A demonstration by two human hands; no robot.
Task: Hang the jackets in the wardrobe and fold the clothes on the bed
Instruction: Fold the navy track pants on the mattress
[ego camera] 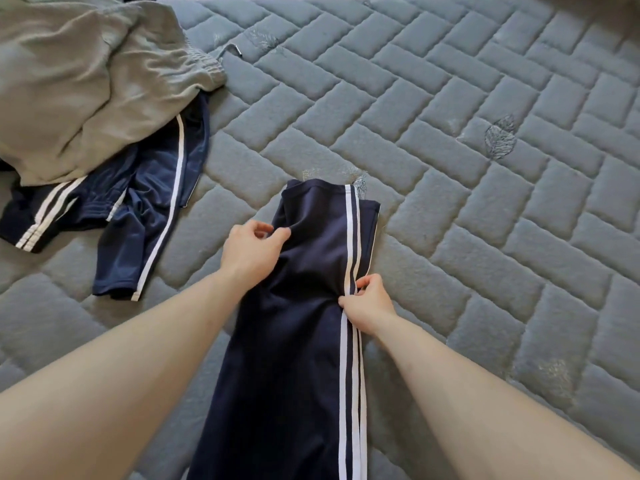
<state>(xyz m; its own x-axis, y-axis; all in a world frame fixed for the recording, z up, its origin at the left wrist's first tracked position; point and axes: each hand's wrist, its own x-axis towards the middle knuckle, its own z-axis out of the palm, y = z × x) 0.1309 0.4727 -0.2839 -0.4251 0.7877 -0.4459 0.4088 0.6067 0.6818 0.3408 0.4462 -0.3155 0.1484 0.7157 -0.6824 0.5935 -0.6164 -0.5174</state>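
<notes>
Pinching a pair of navy blue track trousers with white side stripes at two places, we are working over a grey quilted mattress stitched in a brick pattern. Our left hand is gripping the dark fabric near the trousers' left edge, its fingers curled round a small gather of cloth. Our right hand is pinching the trousers right at the white stripes, thumb and fingers closed narrowly on the striped seam. The trousers are lying lengthwise on the bed, running from the bottom edge of the view between our forearms up to the leg ends near the middle of the mattress, where one layer is lying slightly offset over the other.

Well apart to the left, a crumpled navy blue satin-like garment with white stripes is lying in a heap on the bed. A rumpled light grey sweatshirt-fabric garment is resting partly over it, touching it along the upper side. Just beyond the grey garment's elasticated edge, a small grey metal hook is showing on the mattress.
</notes>
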